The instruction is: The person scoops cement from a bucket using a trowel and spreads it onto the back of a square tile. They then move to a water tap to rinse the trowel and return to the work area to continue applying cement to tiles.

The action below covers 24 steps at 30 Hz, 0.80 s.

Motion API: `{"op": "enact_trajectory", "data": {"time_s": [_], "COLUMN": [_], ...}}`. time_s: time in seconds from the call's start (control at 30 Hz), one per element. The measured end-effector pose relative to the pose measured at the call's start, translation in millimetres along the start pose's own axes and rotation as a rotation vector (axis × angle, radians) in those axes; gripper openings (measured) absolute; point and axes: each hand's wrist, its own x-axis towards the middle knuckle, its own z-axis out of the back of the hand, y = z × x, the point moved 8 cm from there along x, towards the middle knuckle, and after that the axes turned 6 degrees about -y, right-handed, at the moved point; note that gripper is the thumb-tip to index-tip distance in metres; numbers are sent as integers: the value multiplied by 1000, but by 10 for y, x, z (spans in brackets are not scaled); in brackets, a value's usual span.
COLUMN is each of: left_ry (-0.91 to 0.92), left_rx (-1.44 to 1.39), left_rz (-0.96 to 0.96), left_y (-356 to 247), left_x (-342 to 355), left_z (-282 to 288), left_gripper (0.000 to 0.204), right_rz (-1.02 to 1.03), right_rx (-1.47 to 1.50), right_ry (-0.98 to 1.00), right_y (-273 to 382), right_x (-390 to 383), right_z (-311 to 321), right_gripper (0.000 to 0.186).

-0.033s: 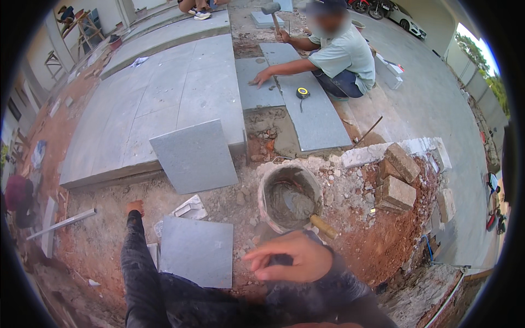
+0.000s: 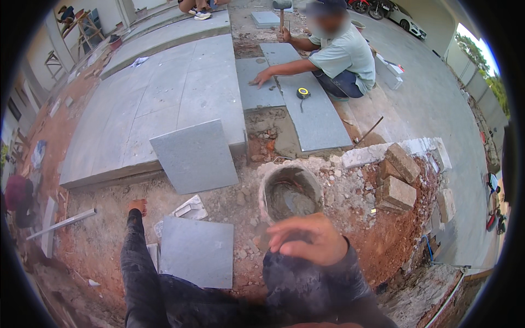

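My right hand [image 2: 309, 239] hovers palm down over my raised knee, beside the near rim of the mortar bucket [image 2: 262, 191]. Its fingers are loosely bent, with the thumb apart and nothing visibly held. Wet grey mortar [image 2: 295, 201] lies in the bucket. The trowel's wooden handle, seen earlier at this rim, is hidden behind the hand. My left hand does not show; a sliver of skin at the lower edge is too slight to identify. A square grey tile [image 2: 197, 251] lies before me, and another grey tile [image 2: 194, 156] leans against the tiled step [image 2: 156, 104].
A co-worker [image 2: 344, 60] squats beyond the bucket, one hand on a laid slab [image 2: 257, 82], the other holding a mallet [image 2: 281, 16]. A tape measure [image 2: 303, 93] lies on a long slab [image 2: 317, 123]. Bricks [image 2: 396, 191] are stacked at right. My foot [image 2: 138, 206] is at left.
My right hand has moved forward and to the right, and now covers the trowel handle. The co-worker's mallet has swung more upright; their other hand stays on the slab.
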Motion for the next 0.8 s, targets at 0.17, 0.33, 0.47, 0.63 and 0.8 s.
{"op": "enact_trajectory", "data": {"time_s": [0.17, 0.33, 0.47, 0.63, 0.8], "left_ry": [699, 1223, 1280, 1223, 1442], "left_rx": [288, 138, 65, 68, -38], "left_rz": [-373, -383, -313, -277, -200], "left_y": [-1268, -1309, -1314, -1423, -1575], "left_x": [-1442, -3604, -4319, -4567, -5183], "left_z": [-1686, -2711, -3059, -3167, -3585], "left_gripper": [37, 62, 65, 54, 56], "right_rz": [-228, -759, -709, -718, -681], "right_rx": [-576, -264, -88, 10, -75], "right_ry": [-844, -771, -843, -952, -1093], "right_y": [-1283, -2727, -2849, -2638, -1987], "right_x": [-704, -1036, -976, -1115, -1631], "right_z": [2682, 2687, 2553, 2632, 3206], "right_gripper": [33, 51, 48, 55, 55]}}
